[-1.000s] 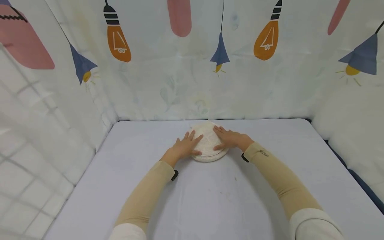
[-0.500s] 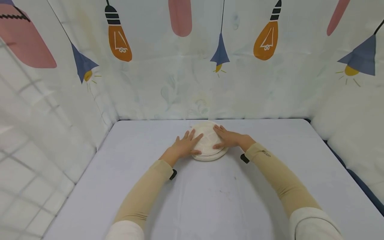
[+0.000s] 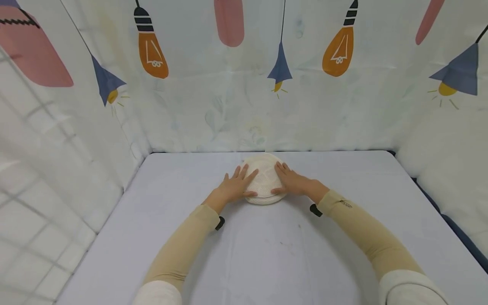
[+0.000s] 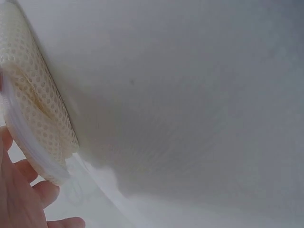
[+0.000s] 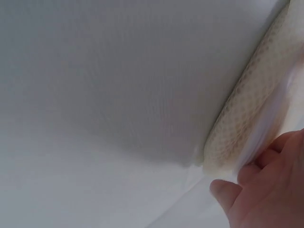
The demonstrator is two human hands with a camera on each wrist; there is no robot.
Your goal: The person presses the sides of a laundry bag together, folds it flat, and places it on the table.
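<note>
A round cream mesh bag [image 3: 263,180], flattish with pale edging, lies near the table's far edge in the head view. My left hand [image 3: 234,186] rests on its left side with the fingers spread. On its right side my right hand [image 3: 295,181] touches it with fingers extended. In the left wrist view the honeycomb mesh side of the bag [image 4: 42,95] shows, with the fingers of my left hand [image 4: 23,194] at its white edging. The right wrist view has the bag [image 5: 242,114] partly cut off and blurred, beside my right hand [image 5: 270,190].
The table [image 3: 267,254] has a white cover with a few faint marks. A patterned curtain [image 3: 236,106] with printed lamps and bulbs hangs right behind the far edge. More white fabric stands along the left side [image 3: 57,169] and the right side.
My right hand has shifted slightly right on the bag. The right side of the bag looks drawn in a little. My left hand stays almost where it was.
</note>
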